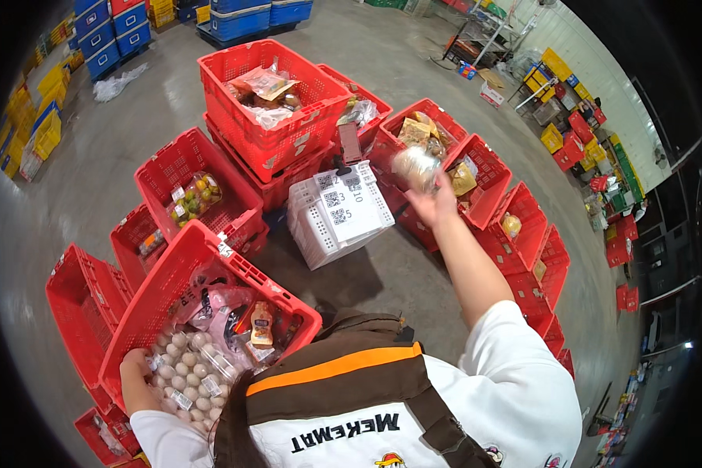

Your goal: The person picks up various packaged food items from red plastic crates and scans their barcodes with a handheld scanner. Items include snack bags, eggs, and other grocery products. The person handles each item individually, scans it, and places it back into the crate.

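Observation:
My right hand (436, 202) is stretched forward, holding a blurred clear plastic-wrapped package (416, 168) just at the edge of a red crate (389, 126) that holds brown packets. At the lower left, my left hand (136, 360) is inside a large red crate (152, 281), by clear packs of eggs (190, 374); its fingers are mostly hidden. Pink plastic bags (216, 307) and a sauce bottle (261, 324) lie in that same crate. Between my arms, a white perforated crate (316, 228) carries a white sheet with printed codes (351, 202) and a clipped-on dark device (350, 143).
Red crates form an arc around me. One on the left holds packs of green and orange fruit (196, 199); a stacked crate (269, 140) ahead holds bagged goods. Blue crates (240, 23) stand farther back. A clear plastic sheet (119, 82) lies on the floor.

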Available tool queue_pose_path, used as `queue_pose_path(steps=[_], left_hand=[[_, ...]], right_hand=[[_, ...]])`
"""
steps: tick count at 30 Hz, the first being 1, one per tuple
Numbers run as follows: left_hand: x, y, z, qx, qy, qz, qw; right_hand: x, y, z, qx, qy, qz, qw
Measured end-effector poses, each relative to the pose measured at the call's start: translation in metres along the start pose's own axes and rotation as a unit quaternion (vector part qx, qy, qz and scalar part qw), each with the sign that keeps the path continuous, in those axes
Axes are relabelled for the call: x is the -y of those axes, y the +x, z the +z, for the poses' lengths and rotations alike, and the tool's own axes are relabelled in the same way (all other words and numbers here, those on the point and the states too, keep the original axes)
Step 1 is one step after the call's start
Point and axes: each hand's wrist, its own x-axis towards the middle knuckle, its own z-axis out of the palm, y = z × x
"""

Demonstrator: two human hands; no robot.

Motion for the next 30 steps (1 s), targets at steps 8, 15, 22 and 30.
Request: queue_pose_path(steps=[8,15,22,30], left_hand=[[-0.093,-0.127,-0.029,-0.364,-0.507,0.21,0.752],[-0.241,-0.16,-0.011,-0.208,-0.875,0.4,0.177],[-0.331,-0.184,-0.015,-0.126,-0.92,0.337,0.154],[-0.335,-0.204,-0.009,-0.196,-0.922,0.259,0.211]], right_hand=[[-0.058,-0.028,0.014,0.047,-0.188,0.003,0.981],[-0.192,-0.17,0.093,0.515,-0.368,0.06,0.772],[-0.194,-0.234,0.141,0.689,-0.541,-0.248,0.413],[-0.178,-0.244,0.12,0.711,-0.535,-0.19,0.415]])
